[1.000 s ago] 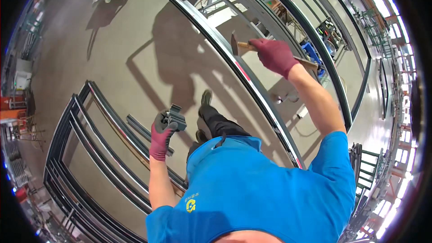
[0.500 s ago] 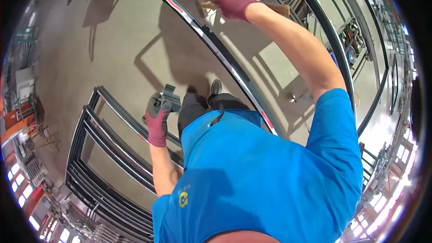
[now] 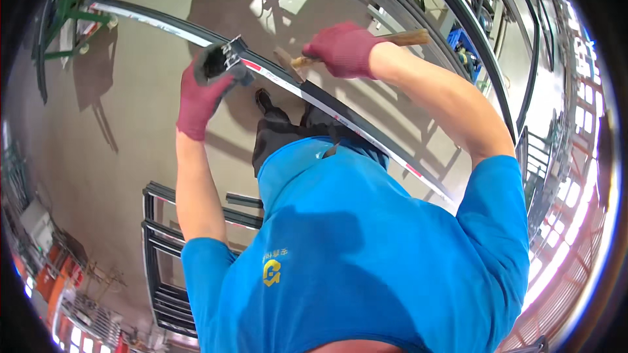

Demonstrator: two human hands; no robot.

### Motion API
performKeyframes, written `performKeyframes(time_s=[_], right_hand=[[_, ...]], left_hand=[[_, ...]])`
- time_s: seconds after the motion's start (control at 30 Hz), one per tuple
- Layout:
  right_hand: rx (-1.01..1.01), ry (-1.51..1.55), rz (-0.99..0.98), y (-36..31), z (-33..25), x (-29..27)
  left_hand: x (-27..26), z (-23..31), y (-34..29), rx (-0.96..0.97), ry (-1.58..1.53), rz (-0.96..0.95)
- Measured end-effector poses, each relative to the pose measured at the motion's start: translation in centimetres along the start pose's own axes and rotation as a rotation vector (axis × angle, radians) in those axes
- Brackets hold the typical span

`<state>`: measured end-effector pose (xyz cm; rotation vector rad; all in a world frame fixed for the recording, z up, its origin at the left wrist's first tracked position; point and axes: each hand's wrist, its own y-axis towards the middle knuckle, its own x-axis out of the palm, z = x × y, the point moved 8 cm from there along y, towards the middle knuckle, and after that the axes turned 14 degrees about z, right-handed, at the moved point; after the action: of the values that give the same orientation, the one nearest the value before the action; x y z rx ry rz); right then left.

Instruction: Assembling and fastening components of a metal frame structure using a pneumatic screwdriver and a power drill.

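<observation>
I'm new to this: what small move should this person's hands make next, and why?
Perhaps bring the dark metal piece steadily against the long bar: the left hand grips it where it overlaps the bar in view, though contact is unclear, and the right hand holds a hammer nearby.

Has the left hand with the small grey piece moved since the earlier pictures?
Yes: the left hand has moved forward, away from the black frames on the floor, and now appears over the long bar.

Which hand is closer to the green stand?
Left. The left hand, holding a metal piece, is to the right of the green stand; the right hand, gripping a hammer, is farther off, further right.
</observation>
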<state>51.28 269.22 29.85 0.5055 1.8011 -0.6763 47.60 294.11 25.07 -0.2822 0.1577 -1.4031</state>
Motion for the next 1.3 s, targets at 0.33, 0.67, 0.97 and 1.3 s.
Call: performKeyframes(time_s=[0.33,0.67,0.97,1.3], right_hand=[[0.690,0.526,0.290,-13.7,7.8,3.5],[1.123,0.893,0.423,-23.4,7.0,12.4],[1.130,0.811,0.437,-24.1,7.8,14.3],[1.206,1.650,0.329,-18.0,8.7,12.1]], left_hand=[[12.2,-5.7,9.1,0.039,0.554,-0.646],[15.5,-9.2,7.8,-0.219,0.684,-0.920],[17.2,-10.1,5.6,-0.332,0.780,-1.003],[17.4,-9.5,4.6,-0.306,0.901,-1.043]])
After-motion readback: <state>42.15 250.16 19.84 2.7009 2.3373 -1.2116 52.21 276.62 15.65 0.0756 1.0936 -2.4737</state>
